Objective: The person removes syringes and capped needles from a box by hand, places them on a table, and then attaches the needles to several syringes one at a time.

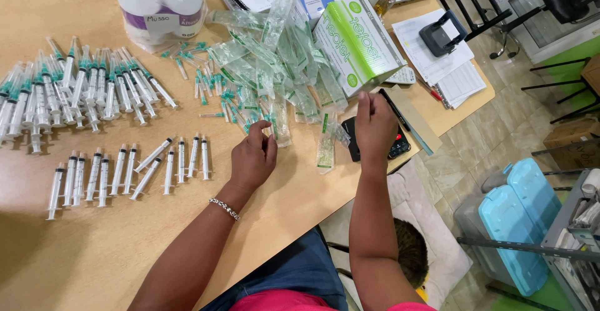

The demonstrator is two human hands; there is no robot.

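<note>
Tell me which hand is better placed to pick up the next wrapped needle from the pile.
Probably the left hand. Its fingertips sit right at the near edge of the pile of wrapped needles, almost touching a packet. The right hand is raised off to the side, over the black phone.

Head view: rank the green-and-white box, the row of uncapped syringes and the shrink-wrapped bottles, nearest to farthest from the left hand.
1. Row of uncapped syringes, just to the left hand's left.
2. Green-and-white box, up and to its right.
3. Shrink-wrapped bottles, at the table's far edge.
</note>
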